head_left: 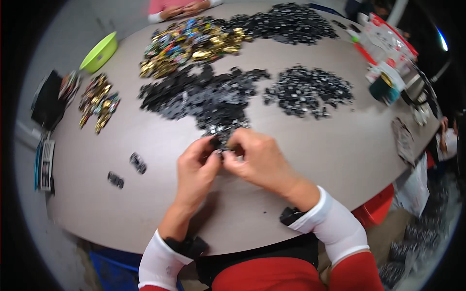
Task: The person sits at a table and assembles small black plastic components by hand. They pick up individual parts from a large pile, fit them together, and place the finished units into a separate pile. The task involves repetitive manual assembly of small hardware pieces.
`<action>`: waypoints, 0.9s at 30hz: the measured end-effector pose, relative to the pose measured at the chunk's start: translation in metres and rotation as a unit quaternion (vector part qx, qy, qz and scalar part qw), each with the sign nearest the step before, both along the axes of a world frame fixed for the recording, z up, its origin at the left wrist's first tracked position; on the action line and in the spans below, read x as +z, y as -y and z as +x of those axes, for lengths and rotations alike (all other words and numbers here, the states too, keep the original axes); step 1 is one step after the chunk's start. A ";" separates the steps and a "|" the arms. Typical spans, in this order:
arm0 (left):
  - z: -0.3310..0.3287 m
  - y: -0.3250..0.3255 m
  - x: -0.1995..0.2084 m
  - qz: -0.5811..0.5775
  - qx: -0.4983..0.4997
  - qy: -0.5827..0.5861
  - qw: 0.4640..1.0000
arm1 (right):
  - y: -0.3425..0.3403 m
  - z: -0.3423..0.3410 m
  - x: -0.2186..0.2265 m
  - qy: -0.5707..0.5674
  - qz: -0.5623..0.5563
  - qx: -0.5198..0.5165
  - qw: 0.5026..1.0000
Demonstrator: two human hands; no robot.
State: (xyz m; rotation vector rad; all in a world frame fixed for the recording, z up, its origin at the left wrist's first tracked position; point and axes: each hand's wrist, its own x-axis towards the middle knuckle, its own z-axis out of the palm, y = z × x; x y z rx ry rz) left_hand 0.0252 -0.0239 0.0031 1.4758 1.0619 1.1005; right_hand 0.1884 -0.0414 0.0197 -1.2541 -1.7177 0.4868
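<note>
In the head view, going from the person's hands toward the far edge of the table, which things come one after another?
Hands → big pile of black parts → heap of gold and coloured pieces → another person's hands.

Both hands, left hand point(196, 167) & right hand point(257, 157), met at table point(310, 145) centre, w/ small part point(217, 143) between fingertips. Big parts pile point(204, 97) just behind them; second pile point(308, 91) to its right. Two loose pieces point(127, 170) lay left. Bowl point(99, 51) far left, behind.

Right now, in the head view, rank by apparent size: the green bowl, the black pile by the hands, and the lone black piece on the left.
1. Black pile
2. Green bowl
3. Lone black piece
The bowl lies farther off, so true sizes are unsure.
</note>
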 end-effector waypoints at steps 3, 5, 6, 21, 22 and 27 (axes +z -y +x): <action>-0.004 0.002 -0.008 0.007 -0.003 0.008 1.000 | 0.001 -0.003 0.006 0.023 -0.049 0.007 0.998; -0.004 0.003 -0.015 0.010 -0.003 0.008 1.000 | 0.000 -0.006 0.006 0.032 -0.051 -0.001 0.998; 0.000 0.006 -0.012 0.012 -0.007 0.001 1.000 | 0.000 -0.006 0.006 0.037 -0.053 -0.009 0.998; 0.002 0.007 -0.006 -0.047 -0.036 0.046 0.997 | -0.001 -0.002 0.000 0.074 -0.012 -0.005 0.997; 0.003 0.008 -0.005 -0.025 -0.030 0.034 0.999 | -0.001 -0.001 0.001 0.063 -0.026 -0.003 0.998; -0.002 0.009 0.005 -0.097 -0.038 0.147 0.984 | -0.002 -0.006 0.001 -0.005 0.004 0.001 1.000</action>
